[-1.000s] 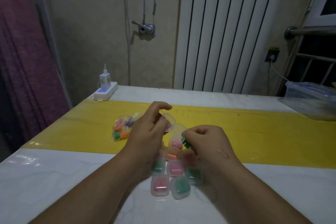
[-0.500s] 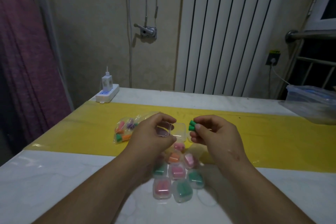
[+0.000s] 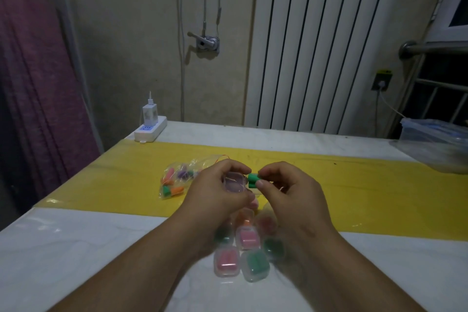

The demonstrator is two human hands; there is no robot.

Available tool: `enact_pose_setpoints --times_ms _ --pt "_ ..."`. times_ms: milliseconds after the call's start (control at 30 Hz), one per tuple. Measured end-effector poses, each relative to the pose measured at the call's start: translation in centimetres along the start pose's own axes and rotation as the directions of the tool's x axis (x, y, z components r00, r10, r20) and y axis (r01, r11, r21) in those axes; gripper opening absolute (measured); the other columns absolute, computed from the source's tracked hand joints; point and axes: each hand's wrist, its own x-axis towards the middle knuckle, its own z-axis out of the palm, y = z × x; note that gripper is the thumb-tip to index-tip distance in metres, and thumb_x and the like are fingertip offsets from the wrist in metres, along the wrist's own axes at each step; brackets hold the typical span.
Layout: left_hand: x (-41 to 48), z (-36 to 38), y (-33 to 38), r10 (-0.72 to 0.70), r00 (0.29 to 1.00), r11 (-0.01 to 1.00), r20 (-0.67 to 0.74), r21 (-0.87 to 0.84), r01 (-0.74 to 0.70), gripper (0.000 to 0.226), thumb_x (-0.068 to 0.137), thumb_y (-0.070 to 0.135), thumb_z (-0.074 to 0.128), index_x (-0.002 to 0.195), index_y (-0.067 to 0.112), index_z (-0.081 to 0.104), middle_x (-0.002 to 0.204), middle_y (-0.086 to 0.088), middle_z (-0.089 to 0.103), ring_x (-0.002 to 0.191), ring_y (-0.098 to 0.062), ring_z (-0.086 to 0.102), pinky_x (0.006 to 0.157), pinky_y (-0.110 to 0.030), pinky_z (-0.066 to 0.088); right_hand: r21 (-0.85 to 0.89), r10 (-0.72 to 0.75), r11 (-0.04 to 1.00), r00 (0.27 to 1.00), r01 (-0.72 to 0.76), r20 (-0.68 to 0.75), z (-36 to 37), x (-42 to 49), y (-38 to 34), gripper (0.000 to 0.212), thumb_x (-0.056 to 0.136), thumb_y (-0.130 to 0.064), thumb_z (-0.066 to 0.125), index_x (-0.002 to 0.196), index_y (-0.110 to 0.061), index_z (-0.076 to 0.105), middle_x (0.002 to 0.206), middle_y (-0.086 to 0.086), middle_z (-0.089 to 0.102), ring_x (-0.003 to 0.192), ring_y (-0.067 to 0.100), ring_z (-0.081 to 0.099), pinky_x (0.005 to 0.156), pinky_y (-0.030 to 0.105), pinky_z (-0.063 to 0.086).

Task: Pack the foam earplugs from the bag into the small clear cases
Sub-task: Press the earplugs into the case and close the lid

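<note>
Two green foam earplugs (image 3: 253, 181) are pinched together in the right hand's (image 3: 291, 194) grip, held above the desk (image 3: 76, 248) just beside the small clear case (image 3: 234, 183). The left hand (image 3: 215, 195) curls its grip round that case and presents it level with the plugs, probably for direct insertion. Filled cases (image 3: 247, 238) lie clustered beneath the hands. The bag (image 3: 174, 181) of remaining plugs rests to the left on the yellow strip (image 3: 367, 185), within reach.
</note>
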Motion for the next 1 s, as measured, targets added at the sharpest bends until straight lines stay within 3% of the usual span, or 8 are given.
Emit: enact_pose_setpoints --times_ms 233,333,433,567,667,733,800,1000 --pt "0.1 0.0 -0.1 -0.008 1.0 1.0 -0.001 -0.006 0.008 0.038 0.072 -0.007 0.078 0.098 0.018 0.068 0.1 -0.006 0.065 0.068 0.002 0.065 0.054 -0.009 0.049 -0.14 -0.086 0.987 0.995 0.078 -0.054 0.1 0.1 0.2 0.009 0.084 -0.029 0.071 0.086 -0.036 0.074 0.091 -0.018 0.057 0.09 -0.002 0.053 0.07 0.012 0.039" --pt "0.0 0.0 0.1 -0.018 1.0 0.999 0.002 -0.026 0.018 0.038 0.072 -0.01 0.077 0.1 0.014 0.067 0.098 -0.006 0.065 0.065 0.003 0.066 0.053 -0.009 0.049 -0.147 -0.048 0.988 0.997 0.037 -0.068 0.2 0.2 0.3 0.005 0.085 -0.031 0.07 0.084 -0.035 0.074 0.089 -0.015 0.057 0.08 -0.002 0.052 0.064 0.013 0.036" --pt "0.0 -0.1 0.2 -0.016 1.0 1.0 0.013 -0.01 0.016 0.038 0.073 -0.009 0.077 0.1 0.015 0.068 0.098 -0.005 0.065 0.067 0.005 0.065 0.053 -0.008 0.049 -0.029 0.041 0.999 0.996 -0.044 -0.08 0.4 0.1 0.4 0.007 0.084 -0.027 0.071 0.082 -0.032 0.066 0.082 -0.012 0.061 0.068 0.0 0.053 0.059 0.013 0.04" --pt "-0.2 -0.2 0.1 -0.008 0.999 1.0 0.036 -0.014 0.009 0.045 0.074 -0.01 0.075 0.106 0.019 0.066 0.095 -0.003 0.066 0.065 0.005 0.065 0.053 -0.009 0.048 0.289 0.227 0.928 0.972 -0.235 0.061 0.3 0.0 -0.2 0.012 0.091 -0.014 0.067 0.099 -0.021 0.061 0.081 0.004 0.071 0.059 0.007 0.067 0.052 0.018 0.049" --pt "0.4 -0.8 0.1 0.003 0.998 0.998 0.057 -0.057 0.0 0.038 0.083 0.001 0.071 0.112 0.024 0.061 0.088 -0.004 0.071 0.074 -0.01 0.07 0.062 -0.021 0.054 0.359 0.265 0.894 0.962 -0.269 0.061 0.0 0.3 -0.2 0.012 0.09 -0.01 0.067 0.101 -0.014 0.067 0.079 0.006 0.073 0.057 0.008 0.067 0.055 0.02 0.051" --pt "1.0 -1.1 0.1 -0.042 0.998 0.986 0.04 -0.158 0.048 0.017 0.092 0.007 0.057 0.105 0.017 0.06 0.087 -0.009 0.071 0.077 -0.019 0.069 0.065 -0.03 0.055 0.389 0.27 0.883 0.962 -0.262 0.035 0.0 0.5 -0.1 0.009 0.089 -0.007 0.068 0.097 -0.008 0.069 0.077 0.007 0.071 0.056 0.008 0.064 0.054 0.02 0.052" --pt "1.4 -1.3 -0.1 -0.081 0.995 0.958 0.06 -0.271 0.094 0.017 0.095 0.003 0.044 0.096 0.011 0.059 0.087 -0.014 0.07 0.078 -0.025 0.067 0.067 -0.033 0.056 0.407 0.272 0.876 0.962 -0.259 0.026 -0.1 0.5 -0.2 0.006 0.088 -0.004 0.068 0.093 -0.007 0.069 0.075 0.007 0.07 0.054 0.007 0.063 0.054 0.02 0.053" --pt "1.0 -1.3 -0.8 -0.034 0.99 0.982 0.138 -0.182 0.059 0.016 0.083 0.005 0.069 0.095 0.016 0.068 0.096 -0.006 0.072 0.087 -0.026 0.07 0.081 -0.044 0.057 0.461 0.277 0.845 0.959 -0.271 0.056 -0.3 0.2 -0.7 0.009 0.082 -0.009 0.075 0.09 -0.009 0.072 0.073 0.005 0.072 0.057 0.009 0.063 0.056 0.021 0.054"
